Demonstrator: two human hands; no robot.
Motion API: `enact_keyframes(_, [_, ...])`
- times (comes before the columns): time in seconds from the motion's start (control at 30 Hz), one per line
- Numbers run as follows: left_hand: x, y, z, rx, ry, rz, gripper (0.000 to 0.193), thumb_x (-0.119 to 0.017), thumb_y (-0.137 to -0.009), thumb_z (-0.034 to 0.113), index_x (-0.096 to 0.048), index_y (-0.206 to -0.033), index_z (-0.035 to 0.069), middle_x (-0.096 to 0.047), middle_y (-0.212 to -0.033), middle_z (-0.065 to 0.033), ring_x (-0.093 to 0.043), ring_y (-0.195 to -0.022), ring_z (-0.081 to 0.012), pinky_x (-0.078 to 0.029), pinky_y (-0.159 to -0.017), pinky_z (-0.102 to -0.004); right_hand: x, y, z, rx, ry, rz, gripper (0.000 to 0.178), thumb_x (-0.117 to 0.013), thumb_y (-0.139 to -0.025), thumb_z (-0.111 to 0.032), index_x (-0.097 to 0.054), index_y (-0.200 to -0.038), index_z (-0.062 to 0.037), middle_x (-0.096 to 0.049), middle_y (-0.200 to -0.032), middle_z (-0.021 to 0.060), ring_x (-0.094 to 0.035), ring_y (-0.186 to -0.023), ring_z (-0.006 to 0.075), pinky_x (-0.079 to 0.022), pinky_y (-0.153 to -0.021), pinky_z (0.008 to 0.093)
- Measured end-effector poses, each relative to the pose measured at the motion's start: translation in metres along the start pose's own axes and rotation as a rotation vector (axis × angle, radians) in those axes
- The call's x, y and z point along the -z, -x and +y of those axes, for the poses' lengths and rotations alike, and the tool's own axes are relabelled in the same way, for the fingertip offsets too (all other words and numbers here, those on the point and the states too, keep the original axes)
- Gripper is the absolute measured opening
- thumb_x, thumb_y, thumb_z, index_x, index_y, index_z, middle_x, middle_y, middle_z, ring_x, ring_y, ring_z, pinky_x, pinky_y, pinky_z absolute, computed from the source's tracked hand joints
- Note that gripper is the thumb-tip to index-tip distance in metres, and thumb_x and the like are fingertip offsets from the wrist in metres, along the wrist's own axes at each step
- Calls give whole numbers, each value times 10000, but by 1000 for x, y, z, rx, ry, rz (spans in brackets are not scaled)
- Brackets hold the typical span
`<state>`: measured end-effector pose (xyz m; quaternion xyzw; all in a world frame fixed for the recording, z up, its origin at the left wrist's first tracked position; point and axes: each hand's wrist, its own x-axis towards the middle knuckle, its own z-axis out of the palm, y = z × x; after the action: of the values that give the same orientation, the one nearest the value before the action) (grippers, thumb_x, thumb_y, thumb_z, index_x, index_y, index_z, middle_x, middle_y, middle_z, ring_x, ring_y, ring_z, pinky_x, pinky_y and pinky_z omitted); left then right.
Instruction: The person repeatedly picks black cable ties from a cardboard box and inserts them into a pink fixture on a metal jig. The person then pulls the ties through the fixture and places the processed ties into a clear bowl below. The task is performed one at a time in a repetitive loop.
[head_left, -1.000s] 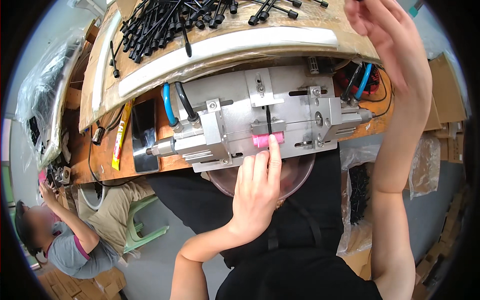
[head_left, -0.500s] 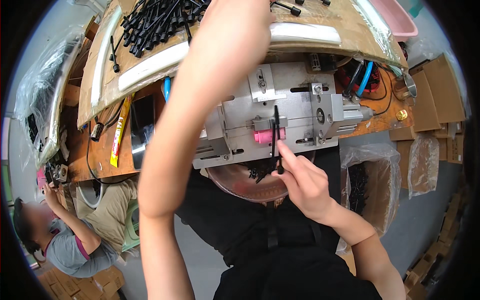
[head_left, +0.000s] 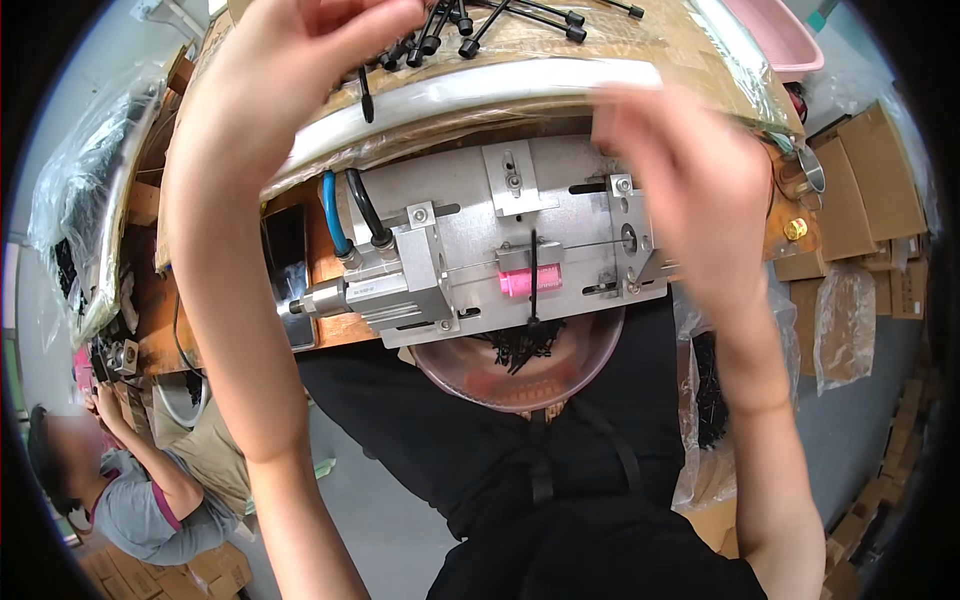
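Note:
My left hand (head_left: 265, 85) is over the pile of black capped rods (head_left: 440, 35) on the cardboard, its thumb stretched out and apart; the upper edge cuts off its other fingers. My right hand (head_left: 690, 165), smeared by motion, hangs above the right part of the metal fixture (head_left: 395, 285). Whether it holds anything does not show. One black rod (head_left: 534, 275) lies across the pink block (head_left: 515, 282) at the middle of the fixture, its capped end toward me and touched by neither hand.
Below the fixture, a clear bowl (head_left: 510, 395) holds black pieces (head_left: 518, 348). Blue and black hoses (head_left: 333, 215) rise at the left cylinder. A plastic-lined box (head_left: 708, 400) stands at right, and a co-worker (head_left: 150, 500) sits at left.
My right hand has left the black rod at the pink block and moved up and right. My left hand has swung left along the pile. The rod stays on the block.

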<state>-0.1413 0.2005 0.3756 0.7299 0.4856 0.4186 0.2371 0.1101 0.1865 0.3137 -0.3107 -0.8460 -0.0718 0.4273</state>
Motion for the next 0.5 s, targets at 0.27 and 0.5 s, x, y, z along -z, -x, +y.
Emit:
enact_keyframes(0.27, [-112, 154, 22, -88, -467, 88, 688, -668, -730, -48, -486, -1393, -39, -569, -960, -81, -550, -814, -225, -472, -793, -359, -23, -124, 85, -79, 91, -785, 295, -661, -870, -163, -610, -1125, -25, -648, -875, 139, -610, -816, 235, -494, -750, 363])
enact_keyframes(0.5, [-163, 178, 7, -9, -695, -17, 686, -596, -742, -42, -425, -1405, -91, -510, -963, -98, -516, -826, -214, -480, -775, -310, 23, -126, 126, -605, -943, -410, 280, -629, -962, -179, -633, -1107, 61, -640, -861, 57, -572, -733, 106, -500, -684, 213])
